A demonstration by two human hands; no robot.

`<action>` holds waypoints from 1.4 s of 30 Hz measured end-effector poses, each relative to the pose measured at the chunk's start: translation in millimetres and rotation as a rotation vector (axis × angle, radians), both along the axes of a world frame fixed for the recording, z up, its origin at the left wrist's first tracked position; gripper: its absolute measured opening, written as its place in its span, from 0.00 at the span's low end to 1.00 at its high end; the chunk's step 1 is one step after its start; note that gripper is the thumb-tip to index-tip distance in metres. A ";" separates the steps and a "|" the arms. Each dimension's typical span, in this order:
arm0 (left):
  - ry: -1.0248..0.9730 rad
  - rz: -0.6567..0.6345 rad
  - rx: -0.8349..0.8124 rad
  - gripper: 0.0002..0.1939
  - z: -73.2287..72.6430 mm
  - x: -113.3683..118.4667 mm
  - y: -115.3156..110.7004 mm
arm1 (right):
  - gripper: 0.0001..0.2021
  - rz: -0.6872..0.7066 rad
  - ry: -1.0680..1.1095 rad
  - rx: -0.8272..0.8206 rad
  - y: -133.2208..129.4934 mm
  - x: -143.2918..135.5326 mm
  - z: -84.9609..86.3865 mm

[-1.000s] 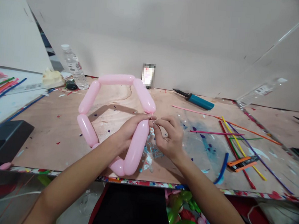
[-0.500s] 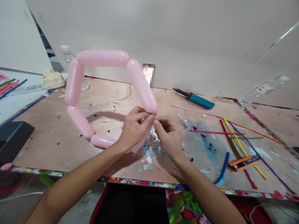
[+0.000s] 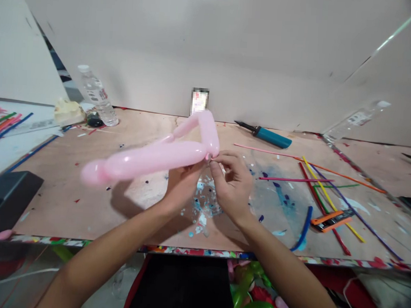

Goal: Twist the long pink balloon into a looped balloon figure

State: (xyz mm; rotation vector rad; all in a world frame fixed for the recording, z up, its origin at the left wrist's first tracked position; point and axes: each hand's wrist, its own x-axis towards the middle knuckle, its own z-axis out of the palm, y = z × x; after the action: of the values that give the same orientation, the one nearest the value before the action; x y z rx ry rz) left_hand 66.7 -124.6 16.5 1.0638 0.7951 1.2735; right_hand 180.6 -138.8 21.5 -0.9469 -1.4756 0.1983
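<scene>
Head view showed the segmented pink modelling balloon (image 3: 159, 160) above the table (image 3: 88, 221), its joint (image 3: 210, 157) pinched by the right hand (image 3: 233, 186); the left hand (image 3: 183, 185), partly hidden, gripped beside it. Light, steady fingertip pressure seemed best.

balloon (image 3: 156, 159): pink | pump (image 3: 273, 137): teal, black-tipped | cutter (image 3: 331, 221): orange and black | box (image 3: 10, 199): probably dark grey

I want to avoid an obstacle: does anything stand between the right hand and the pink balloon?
Nothing visible does: the right hand pinches at the twisted joint of the pink balloon.
</scene>
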 end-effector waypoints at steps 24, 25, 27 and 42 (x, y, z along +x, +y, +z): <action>-0.358 -0.367 -0.250 0.11 12.1 -10.8 12.1 | 0.02 0.022 0.021 -0.074 9.8 5.8 -9.9; -0.355 -0.349 -0.250 0.10 10.2 -10.0 13.2 | 0.02 0.021 0.015 -0.064 9.9 6.1 -9.8; -0.369 -0.297 -0.270 0.09 6.9 -8.7 15.2 | 0.02 0.022 -0.012 -0.035 10.2 6.1 -9.7; -0.643 -0.413 -0.479 0.14 7.0 -10.2 10.1 | 0.08 -0.074 -0.340 0.209 13.6 8.2 -12.0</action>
State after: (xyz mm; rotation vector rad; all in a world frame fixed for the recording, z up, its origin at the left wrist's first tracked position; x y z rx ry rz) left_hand 56.5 -114.6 23.5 0.3586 0.3284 0.9161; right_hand 188.8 -125.1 9.5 -0.8916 -1.7294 -0.1770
